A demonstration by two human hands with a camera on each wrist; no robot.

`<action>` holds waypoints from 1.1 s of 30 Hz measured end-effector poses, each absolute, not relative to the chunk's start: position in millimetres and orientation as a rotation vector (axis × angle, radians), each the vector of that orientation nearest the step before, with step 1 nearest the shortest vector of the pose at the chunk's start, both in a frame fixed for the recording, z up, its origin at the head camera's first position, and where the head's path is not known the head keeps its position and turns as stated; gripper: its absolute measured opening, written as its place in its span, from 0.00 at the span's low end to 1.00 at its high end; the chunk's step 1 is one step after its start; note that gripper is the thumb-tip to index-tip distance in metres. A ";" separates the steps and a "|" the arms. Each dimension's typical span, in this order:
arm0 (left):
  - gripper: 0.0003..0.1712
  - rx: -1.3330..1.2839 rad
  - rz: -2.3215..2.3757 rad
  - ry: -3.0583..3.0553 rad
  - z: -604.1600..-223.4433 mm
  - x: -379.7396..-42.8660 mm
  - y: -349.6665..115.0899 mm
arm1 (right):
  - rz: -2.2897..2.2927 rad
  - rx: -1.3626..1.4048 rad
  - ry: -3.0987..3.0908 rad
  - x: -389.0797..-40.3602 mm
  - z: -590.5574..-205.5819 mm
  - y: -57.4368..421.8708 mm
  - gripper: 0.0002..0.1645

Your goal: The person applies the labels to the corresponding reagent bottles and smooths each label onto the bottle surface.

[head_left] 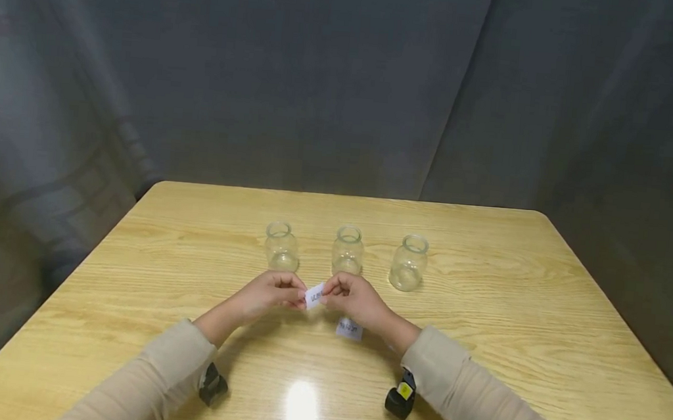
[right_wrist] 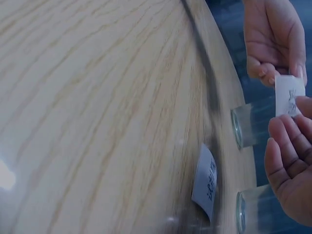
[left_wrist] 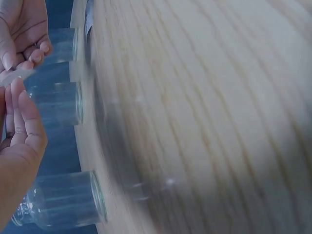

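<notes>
Between both hands, raised over the table, is a small white paper label [head_left: 314, 295] with dark handwriting. My left hand [head_left: 273, 294] pinches its left edge between thumb and fingers. On the opposite edge, the thumb and fingertips of my right hand [head_left: 359, 299] grip it too. The right wrist view shows the label [right_wrist: 288, 95] with its writing facing that camera. Under the right hand a second written label [head_left: 349, 329] lies on the table, its edges curling slightly in the right wrist view.
Three clear glass jars without lids stand in a row beyond the hands: a left jar [head_left: 282, 248], a middle jar [head_left: 348, 250] and a right jar [head_left: 409, 263]. The wooden table [head_left: 128, 299] ends at a grey curtain [head_left: 298, 88] behind.
</notes>
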State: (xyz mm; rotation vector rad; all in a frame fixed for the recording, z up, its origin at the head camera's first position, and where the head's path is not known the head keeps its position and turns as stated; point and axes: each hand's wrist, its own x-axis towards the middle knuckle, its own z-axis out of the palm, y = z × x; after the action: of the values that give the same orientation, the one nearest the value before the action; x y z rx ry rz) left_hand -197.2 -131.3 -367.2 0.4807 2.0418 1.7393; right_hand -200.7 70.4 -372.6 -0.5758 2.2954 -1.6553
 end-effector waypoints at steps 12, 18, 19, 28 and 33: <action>0.12 0.488 1.695 2.075 -370.9 -195.7 -122.9 | -1.624 -0.605 2.264 -178.0 -342.5 60.4 0.09; 0.11 0.502 1.676 2.089 -370.7 -194.5 -120.1 | -1.642 -0.612 2.236 -178.0 -345.9 60.2 0.08; 0.11 0.502 1.672 2.097 -371.1 -194.7 -120.2 | -1.640 -0.615 2.237 -178.0 -345.6 60.1 0.08; 0.11 0.471 1.647 2.151 -372.5 -194.8 -122.1 | -1.709 -0.573 2.176 -184.9 -360.2 59.5 0.06; 0.11 0.435 1.672 2.150 -373.6 -193.3 -122.3 | -1.784 -0.533 2.131 -191.2 -375.1 59.6 0.07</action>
State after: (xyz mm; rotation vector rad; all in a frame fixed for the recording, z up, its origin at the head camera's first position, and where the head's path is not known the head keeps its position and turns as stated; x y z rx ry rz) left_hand -193.3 -122.3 -373.6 0.4346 2.1504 1.6720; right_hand -191.2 59.6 -375.1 -0.5332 2.1311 -1.7836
